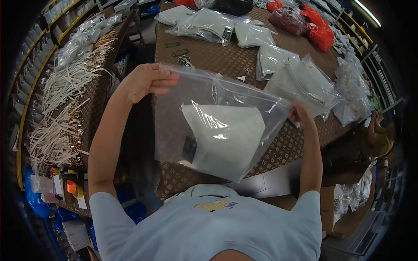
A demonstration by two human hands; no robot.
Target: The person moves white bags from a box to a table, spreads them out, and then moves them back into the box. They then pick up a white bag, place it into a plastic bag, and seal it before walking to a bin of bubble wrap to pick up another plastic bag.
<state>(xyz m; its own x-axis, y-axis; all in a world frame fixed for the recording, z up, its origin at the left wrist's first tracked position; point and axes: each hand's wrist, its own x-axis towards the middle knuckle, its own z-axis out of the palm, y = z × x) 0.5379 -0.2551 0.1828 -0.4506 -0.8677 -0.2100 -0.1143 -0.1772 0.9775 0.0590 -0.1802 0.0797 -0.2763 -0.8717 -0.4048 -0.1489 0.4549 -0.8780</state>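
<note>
A clear plastic zip bag (167, 130) is stretched out in front of me, its top edge slanting down to the right. Inside lies a cream-white handbag (226, 135) with small gold-coloured metal at its upper left corner and a dark tag (189, 148) beside it. My left hand (150, 81) holds the plastic bag's upper left corner, fingers pointing right along the edge. At the other end of that edge, my right hand (301, 114) is closed on the upper right corner.
More bagged white handbags (278, 61) lie on the brown patterned table (183, 178). Red plastic bags (320, 30) sit at the back. On the left, a side table carries piles of white straps (56, 139). A cardboard box (357, 213) and another person (379, 139) are at right.
</note>
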